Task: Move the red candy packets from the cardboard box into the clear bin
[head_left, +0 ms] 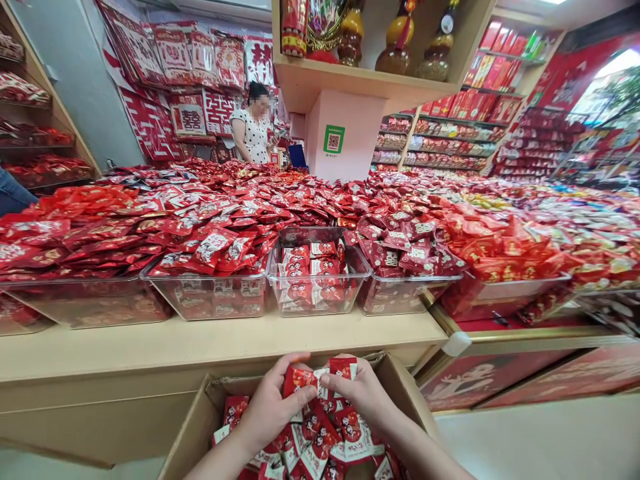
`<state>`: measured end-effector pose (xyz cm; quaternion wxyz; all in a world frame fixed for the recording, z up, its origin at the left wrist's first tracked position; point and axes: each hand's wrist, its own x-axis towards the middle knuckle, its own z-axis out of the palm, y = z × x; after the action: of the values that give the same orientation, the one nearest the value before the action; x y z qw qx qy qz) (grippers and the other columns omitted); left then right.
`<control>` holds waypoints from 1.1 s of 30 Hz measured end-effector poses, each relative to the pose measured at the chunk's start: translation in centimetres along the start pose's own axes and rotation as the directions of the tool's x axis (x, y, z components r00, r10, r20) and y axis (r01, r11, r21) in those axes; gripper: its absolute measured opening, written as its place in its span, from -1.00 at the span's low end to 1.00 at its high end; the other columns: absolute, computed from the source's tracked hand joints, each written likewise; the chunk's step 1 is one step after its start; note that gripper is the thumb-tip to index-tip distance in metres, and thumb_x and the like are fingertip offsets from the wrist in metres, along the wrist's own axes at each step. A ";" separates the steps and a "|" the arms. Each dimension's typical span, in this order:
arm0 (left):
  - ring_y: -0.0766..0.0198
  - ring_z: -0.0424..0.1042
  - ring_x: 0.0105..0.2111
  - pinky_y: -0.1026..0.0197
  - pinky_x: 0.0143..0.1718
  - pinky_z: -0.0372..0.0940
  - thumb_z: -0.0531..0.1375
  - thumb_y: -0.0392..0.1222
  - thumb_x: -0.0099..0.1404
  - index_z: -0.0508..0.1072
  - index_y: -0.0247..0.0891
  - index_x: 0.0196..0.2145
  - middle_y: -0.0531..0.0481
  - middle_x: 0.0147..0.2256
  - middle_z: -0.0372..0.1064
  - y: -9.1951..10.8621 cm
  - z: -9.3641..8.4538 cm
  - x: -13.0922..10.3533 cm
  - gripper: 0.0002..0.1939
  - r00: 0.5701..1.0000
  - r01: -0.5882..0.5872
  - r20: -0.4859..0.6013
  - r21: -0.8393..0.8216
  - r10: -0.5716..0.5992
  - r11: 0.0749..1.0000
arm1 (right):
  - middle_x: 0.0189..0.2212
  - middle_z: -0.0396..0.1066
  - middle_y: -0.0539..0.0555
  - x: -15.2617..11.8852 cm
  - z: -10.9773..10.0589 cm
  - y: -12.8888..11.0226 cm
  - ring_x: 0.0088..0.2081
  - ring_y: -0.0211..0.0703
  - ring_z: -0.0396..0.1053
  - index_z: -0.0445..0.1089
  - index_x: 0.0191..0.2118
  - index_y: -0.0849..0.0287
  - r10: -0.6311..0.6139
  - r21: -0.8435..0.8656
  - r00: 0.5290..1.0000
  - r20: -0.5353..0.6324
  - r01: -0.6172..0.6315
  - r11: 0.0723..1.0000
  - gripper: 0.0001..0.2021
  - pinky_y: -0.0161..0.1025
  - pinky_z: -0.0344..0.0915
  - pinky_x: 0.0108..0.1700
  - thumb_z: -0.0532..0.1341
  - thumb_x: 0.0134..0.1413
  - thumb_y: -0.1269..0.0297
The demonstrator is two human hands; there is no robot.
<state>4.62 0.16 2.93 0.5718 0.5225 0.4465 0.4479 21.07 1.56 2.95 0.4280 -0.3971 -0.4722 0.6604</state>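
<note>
Red and white, held close

Head view. Left hand (pixel 267 403) narrow: thumb and fingers pinch one red packet (pixel 300 379). Right hand (pixel 364 390) likewise closed on a second packet (pixel 343 365); wrappers meet or overlap, cannot tell which. Both hands hang over an open carton (pixel 411 397), probably so anything slipping lands among the loose packets (pixel 353 427) inside. Thumbs press from the near side, likely to keep light wrappers from sliding. Beyond, on the counter (pixel 225 347), a part-filled clear bin (pixel 320 308) stands near the front, presumably for easy reach; contents lie in rows, perhaps to pack tightly. Neighbouring bins (pixel 210 308) heap above their rims.
</note>
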 end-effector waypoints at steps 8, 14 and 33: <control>0.34 0.30 -0.54 0.34 -0.48 0.17 0.27 -0.16 -0.07 0.36 -0.28 -0.47 0.09 -0.55 0.37 -0.6 -0.2 0.4 -0.80 0.994 0.057 -0.092 -0.086 -0.065 0.995 | -0.70 0.14 -0.10 0.0 0.8 0.6 -0.61 -0.39 0.07 0.21 -0.61 0.26 0.010 0.076 0.998 -0.058 -0.005 0.997 -0.73 -0.40 0.06 -0.53 0.28 -0.31 0.18; 0.30 0.31 -0.48 0.31 -0.41 0.20 0.26 -0.21 -0.05 0.36 -0.29 -0.54 0.05 -0.51 0.38 -0.2 -0.3 0.5 -0.86 0.997 -0.030 -0.075 -0.031 0.028 0.999 | -0.65 0.22 -0.06 -0.1 0.7 0.4 -0.58 -0.37 0.10 0.28 -0.54 0.29 -0.018 0.043 1.000 -0.012 0.019 0.999 -0.75 -0.38 0.08 -0.50 0.30 -0.33 0.22; 0.25 0.30 -0.36 0.28 -0.31 0.18 0.19 -0.24 0.04 0.39 -0.30 -0.34 0.01 -0.40 0.39 -0.7 -0.3 0.3 -0.83 0.990 -0.021 0.139 0.121 0.004 0.992 | -0.69 0.04 -0.14 0.4 -0.1 1.7 -0.61 -0.41 -0.05 0.11 -0.59 0.22 -0.081 -0.182 0.997 0.016 0.082 0.980 -0.75 -0.41 -0.05 -0.56 0.25 -0.27 0.29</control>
<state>4.45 0.46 2.21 0.5655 0.5893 0.4288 0.3860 20.71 1.59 1.21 0.4143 -0.4121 -0.5486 0.5980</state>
